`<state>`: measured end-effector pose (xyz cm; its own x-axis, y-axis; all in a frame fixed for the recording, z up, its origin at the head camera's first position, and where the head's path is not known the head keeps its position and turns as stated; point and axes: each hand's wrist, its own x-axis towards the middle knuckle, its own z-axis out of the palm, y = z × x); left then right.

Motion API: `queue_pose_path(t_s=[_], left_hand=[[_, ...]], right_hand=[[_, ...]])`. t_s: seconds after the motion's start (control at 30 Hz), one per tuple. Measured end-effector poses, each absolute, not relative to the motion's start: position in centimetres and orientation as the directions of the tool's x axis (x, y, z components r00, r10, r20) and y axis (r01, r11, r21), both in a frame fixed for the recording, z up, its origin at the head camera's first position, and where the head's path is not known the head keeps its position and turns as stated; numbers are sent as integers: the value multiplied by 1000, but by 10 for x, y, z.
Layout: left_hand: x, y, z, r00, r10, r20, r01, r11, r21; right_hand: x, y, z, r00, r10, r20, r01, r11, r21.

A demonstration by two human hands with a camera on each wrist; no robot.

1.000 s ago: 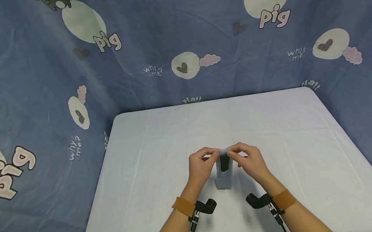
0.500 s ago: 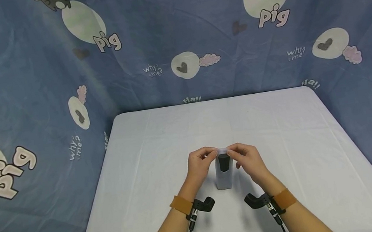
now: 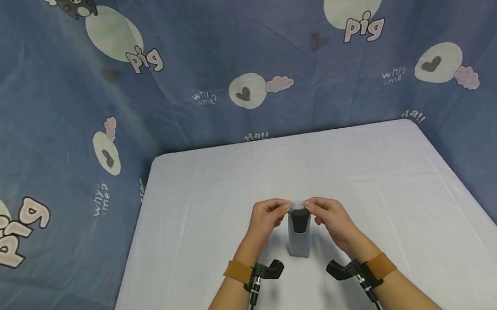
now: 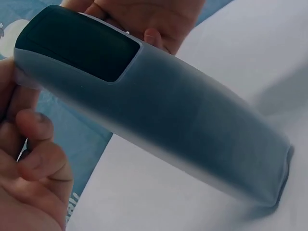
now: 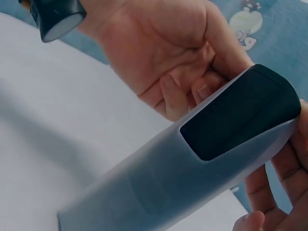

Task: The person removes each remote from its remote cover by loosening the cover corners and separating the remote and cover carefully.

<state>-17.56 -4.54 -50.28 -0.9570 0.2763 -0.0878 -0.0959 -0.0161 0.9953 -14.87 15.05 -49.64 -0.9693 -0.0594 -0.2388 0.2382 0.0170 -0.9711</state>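
Long grey translucent-looking case (image 3: 299,244) with dark rounded panel (image 3: 301,220) at upper end is held steeply over white cloth-like tabletop (image 3: 188,267). One upper corner is pinched between thumb and fingertips by left hand (image 3: 264,221), opposite corner likewise by right hand (image 3: 333,219); remaining fingers are loosely bent. Whether lower end is rested on tabletop cannot be told.

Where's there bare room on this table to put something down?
Bare tabletop lies beyond the grey case towards the blue cloth, left of the left forearm, and right of the right forearm. It's crowded around the case: the left hand and right hand hold its top.
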Motion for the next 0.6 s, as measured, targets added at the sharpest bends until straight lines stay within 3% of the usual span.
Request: queue_pose_path(t_s=[0.33, 0.6], left_hand=[[-175, -44, -509, -938, 300, -172, -217, -125, 968], [-175, -41, -516, -959, 244, -142, -138, 35, 990]], right_hand=[[-149, 149, -501, -975, -65, -215, 212, 47, -976], [-150, 146, -504, -979, -70, -192, 180, 142, -973]])
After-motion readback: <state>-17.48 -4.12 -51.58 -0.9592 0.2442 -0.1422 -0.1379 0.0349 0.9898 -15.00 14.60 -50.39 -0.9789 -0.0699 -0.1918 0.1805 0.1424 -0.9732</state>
